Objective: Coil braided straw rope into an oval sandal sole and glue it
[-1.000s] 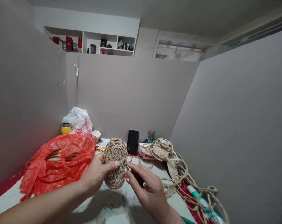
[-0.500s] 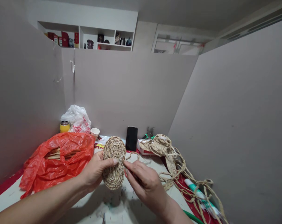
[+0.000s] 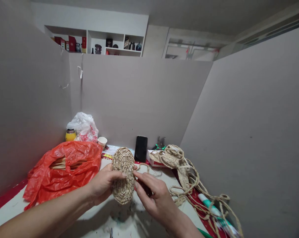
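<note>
A coiled straw-braid piece (image 3: 123, 193), a long oval narrowed at the waist, is held upright over the table. My left hand (image 3: 106, 185) grips it from the left, thumb across the front at the waist and fingers behind. At its right edge, my right hand (image 3: 156, 195) has thumb and index finger closed on the rim; whether a strand lies between them I cannot make out. Behind the piece, a loop of braided straw cord (image 3: 145, 165) rests on the table. The metal tip of a tool (image 3: 111, 232) shows at the bottom edge.
Left stands a red plastic bag (image 3: 75, 178) with flat tan pieces inside; behind it are a white bag (image 3: 83, 127), yellow jar (image 3: 70, 135) and paper cup (image 3: 102, 141). A phone (image 3: 141, 148) leans on the partition. Straw cords (image 3: 194, 178) and a green-white tube (image 3: 210, 205) lie right.
The view has shifted slightly, so everything sits a little lower and further right. My right fingertips have shifted a little at the straw piece's edge; the left hand keeps its grip.
</note>
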